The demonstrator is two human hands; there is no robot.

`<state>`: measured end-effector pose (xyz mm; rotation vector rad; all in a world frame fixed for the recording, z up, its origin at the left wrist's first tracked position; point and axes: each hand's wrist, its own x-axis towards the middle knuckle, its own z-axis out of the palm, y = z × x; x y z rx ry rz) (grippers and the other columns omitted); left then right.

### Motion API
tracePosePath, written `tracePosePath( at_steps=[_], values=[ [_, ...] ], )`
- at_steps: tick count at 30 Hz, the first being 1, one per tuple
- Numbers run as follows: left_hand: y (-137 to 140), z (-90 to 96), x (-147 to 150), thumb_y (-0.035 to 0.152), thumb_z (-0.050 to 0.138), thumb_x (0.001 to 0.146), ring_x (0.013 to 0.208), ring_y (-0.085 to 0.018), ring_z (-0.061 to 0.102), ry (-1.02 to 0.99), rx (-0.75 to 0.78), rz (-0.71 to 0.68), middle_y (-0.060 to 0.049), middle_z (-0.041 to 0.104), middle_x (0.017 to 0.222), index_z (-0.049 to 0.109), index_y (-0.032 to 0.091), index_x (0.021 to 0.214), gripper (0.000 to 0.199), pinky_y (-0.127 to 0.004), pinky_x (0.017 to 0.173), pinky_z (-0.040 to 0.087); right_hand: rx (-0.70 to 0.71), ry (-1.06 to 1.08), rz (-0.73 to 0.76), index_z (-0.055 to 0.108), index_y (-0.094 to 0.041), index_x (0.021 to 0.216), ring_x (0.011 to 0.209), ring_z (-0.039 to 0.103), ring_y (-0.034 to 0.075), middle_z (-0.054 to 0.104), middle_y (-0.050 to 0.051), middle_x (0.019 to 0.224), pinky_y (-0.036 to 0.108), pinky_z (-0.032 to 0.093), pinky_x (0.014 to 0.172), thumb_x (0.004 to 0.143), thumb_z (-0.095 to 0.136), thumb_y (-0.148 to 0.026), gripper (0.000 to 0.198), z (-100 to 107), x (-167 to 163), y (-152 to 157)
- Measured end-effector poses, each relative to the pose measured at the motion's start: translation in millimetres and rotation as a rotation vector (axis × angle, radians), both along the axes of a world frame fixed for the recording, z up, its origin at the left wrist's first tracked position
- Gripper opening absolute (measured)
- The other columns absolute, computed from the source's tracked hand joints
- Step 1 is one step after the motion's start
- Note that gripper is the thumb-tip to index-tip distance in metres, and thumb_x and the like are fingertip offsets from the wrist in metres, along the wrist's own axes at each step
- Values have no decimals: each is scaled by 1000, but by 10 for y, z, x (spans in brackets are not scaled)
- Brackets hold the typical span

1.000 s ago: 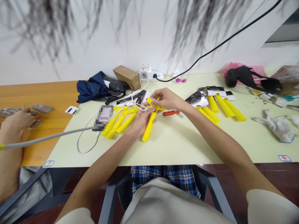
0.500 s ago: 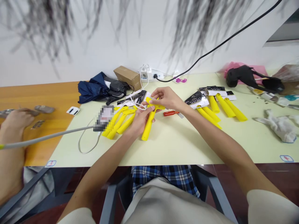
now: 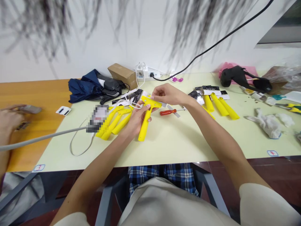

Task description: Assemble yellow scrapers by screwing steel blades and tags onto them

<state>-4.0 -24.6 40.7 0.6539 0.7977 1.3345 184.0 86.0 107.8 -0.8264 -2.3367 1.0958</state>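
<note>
A yellow T-shaped scraper is gripped near its head by my left hand, thumb on top, with the handle slanting down toward me. My right hand is at the upper edge of the scraper head, fingertips pinched together; whatever they hold is too small or hidden to make out. A short grey metal edge shows by the head's right end. Just right of it lies a red-handled screwdriver, across a thin metal blade. Several more yellow scrapers lie left of my left hand.
Several yellow-handled scrapers with black-and-white cards lie at right. White gloves and pliers are farther right. Behind are a navy umbrella, a cardboard box and a power strip. Another person's hand works at left.
The view has shifted a little to the right. My left hand still holds the scraper, and its head is turned slightly, showing more of its face. My right fingertips stay at the head.
</note>
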Motion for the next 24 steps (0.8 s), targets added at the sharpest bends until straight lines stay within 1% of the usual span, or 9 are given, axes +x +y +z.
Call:
tracePosePath(
  at_steps=[5, 9, 12, 16, 19, 21, 24],
  values=[
    [1, 4, -12, 30, 97, 78, 120, -30, 80, 6, -15, -11, -6, 78, 115, 54, 26, 109, 52, -16, 47, 43, 65, 26, -65, 69, -17, 93, 75, 59, 15, 70, 1, 83, 27, 43, 66, 102, 67, -25, 12, -53, -104, -52],
    [-20, 14, 2, 29, 96, 79, 121, -29, 80, 1, 2, -36, -5, 77, 117, 54, 26, 109, 51, -16, 47, 43, 17, 74, -138, 65, -18, 94, 79, 59, 15, 68, 2, 87, 26, 45, 67, 103, 65, -20, 9, -127, -198, -96],
    [-27, 12, 8, 28, 97, 79, 119, -29, 80, -20, 8, -32, -3, 76, 111, 54, 27, 109, 52, -16, 47, 43, -81, 94, -152, 58, -20, 95, 79, 59, 15, 64, 1, 90, 25, 49, 66, 107, 61, -23, 13, -188, -229, -120],
    [-20, -3, 12, 27, 98, 78, 119, -29, 81, -29, -2, -22, -2, 75, 109, 53, 27, 109, 54, -16, 46, 41, -296, 115, -107, 52, -23, 100, 88, 65, 17, 61, 1, 96, 28, 60, 70, 114, 56, -36, 19, -230, -242, -156],
    [-14, -16, 16, 26, 97, 78, 118, -30, 81, -34, -6, -21, -2, 75, 110, 53, 28, 110, 54, -17, 46, 41, -435, 160, -77, 50, -24, 101, 92, 69, 18, 60, 2, 101, 31, 66, 73, 115, 54, -34, 17, -212, -255, -181],
    [-13, -21, 17, 26, 97, 79, 118, -31, 81, -33, -5, -25, -2, 75, 108, 53, 28, 110, 54, -17, 46, 42, -470, 168, -68, 49, -24, 100, 92, 69, 18, 59, 2, 103, 32, 68, 74, 114, 55, -33, 17, -196, -260, -183],
    [-13, -24, 15, 26, 97, 78, 118, -31, 81, -32, -3, -25, -2, 75, 109, 54, 28, 110, 54, -17, 46, 42, -415, 125, -98, 49, -25, 99, 91, 68, 18, 59, 2, 99, 31, 66, 72, 114, 56, -33, 19, -197, -252, -162]
  ],
)
